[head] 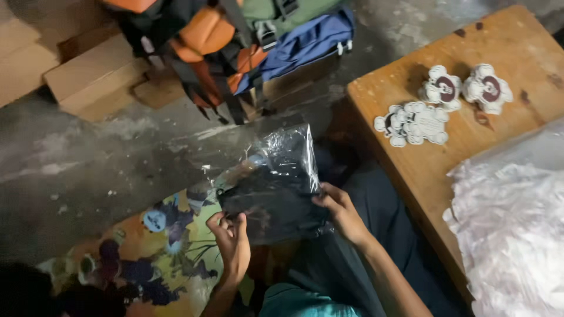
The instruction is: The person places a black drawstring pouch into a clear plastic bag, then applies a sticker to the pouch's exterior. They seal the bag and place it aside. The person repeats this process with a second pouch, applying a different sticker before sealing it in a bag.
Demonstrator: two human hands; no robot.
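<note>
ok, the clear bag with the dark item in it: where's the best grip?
Probably the two lower corners of the clear plastic bag, from the wearer's side, one hand each. The left hand and right hand already sit there. The upper end stands loose and crinkled, so it would likely fold if pinched.

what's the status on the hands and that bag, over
Left hand grips the lower edge of the clear plastic bag. Right hand holds its right side. Dark item sits inside. Nothing blocking; wooden table off to the right.

Bare forearms, teal top at the chest, dark trousers, possibly navy in the dim light
</note>
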